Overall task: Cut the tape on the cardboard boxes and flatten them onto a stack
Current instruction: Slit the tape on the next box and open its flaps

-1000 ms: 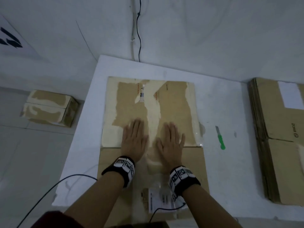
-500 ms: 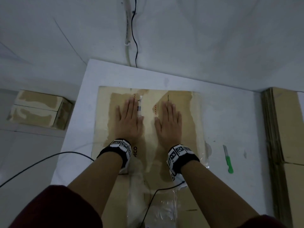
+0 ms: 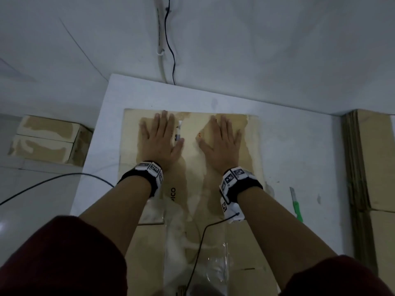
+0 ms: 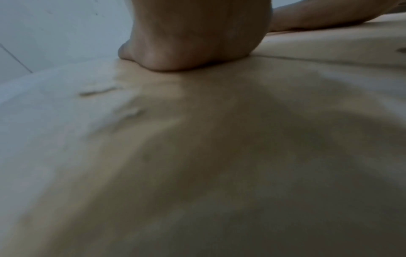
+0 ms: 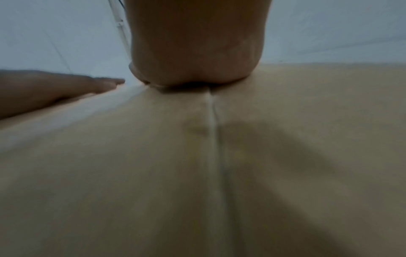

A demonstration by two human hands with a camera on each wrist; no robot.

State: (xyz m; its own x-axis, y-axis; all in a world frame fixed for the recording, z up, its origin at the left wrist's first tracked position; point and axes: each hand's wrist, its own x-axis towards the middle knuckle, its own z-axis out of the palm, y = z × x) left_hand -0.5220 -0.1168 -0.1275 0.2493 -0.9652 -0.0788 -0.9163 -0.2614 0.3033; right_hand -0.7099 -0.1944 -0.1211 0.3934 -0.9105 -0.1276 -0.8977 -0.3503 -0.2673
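Observation:
A flattened brown cardboard box (image 3: 192,167) with torn, pale patches lies on the white table (image 3: 299,150). My left hand (image 3: 161,137) presses flat on its far left part, fingers straight and spread. My right hand (image 3: 222,142) presses flat beside it on the far right part, fingers straight too. Each wrist view shows a palm heel (image 4: 186,52) (image 5: 195,69) down on the cardboard (image 4: 219,156) (image 5: 197,173). Clear tape (image 3: 215,268) hangs loose near the box's near end. A green-handled knife (image 3: 296,204) lies on the table to the right of my right arm.
A stack of flattened boxes (image 3: 376,167) sits at the right edge. An unflattened cardboard box (image 3: 49,142) stands on the floor to the left. A black cable (image 3: 53,180) runs over the left table edge, and another cable (image 3: 171,39) hangs down the wall behind.
Both hands have slid away from me along the cardboard, from its middle to its far end, staying flat. They also stand wider apart now.

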